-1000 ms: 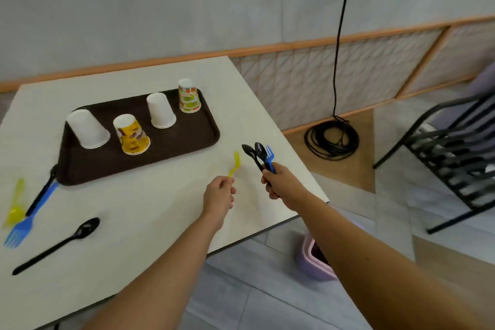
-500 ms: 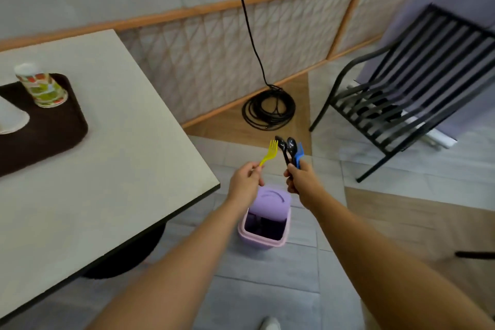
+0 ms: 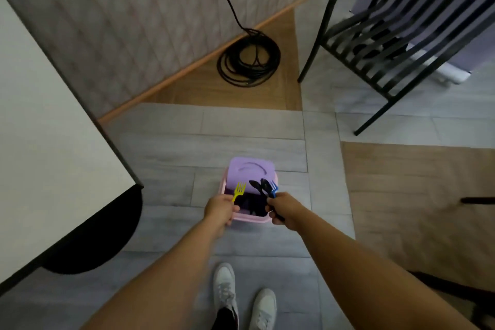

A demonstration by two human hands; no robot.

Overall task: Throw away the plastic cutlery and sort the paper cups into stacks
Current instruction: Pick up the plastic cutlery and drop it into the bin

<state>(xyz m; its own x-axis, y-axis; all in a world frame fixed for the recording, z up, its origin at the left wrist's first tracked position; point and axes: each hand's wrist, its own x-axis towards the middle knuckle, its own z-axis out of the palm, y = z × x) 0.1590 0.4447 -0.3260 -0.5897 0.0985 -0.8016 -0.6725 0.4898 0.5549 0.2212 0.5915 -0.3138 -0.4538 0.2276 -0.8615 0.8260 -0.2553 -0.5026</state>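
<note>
Yellow fork (image 3: 239, 190) 1 | black spoons (image 3: 254, 185) 2 | blue fork (image 3: 273, 190) 1 | bin (image 3: 249, 220) 1

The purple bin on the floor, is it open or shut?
Open. The bin has its lilac lid tipped back at the far side, and its dark inside shows in front.

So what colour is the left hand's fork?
Yellow: the fork shows best in the head view.

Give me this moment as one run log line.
stage: over bin | left hand: holds yellow fork | right hand: holds black spoons, blue fork | bin: below hands | cutlery: not yet dropped
</note>
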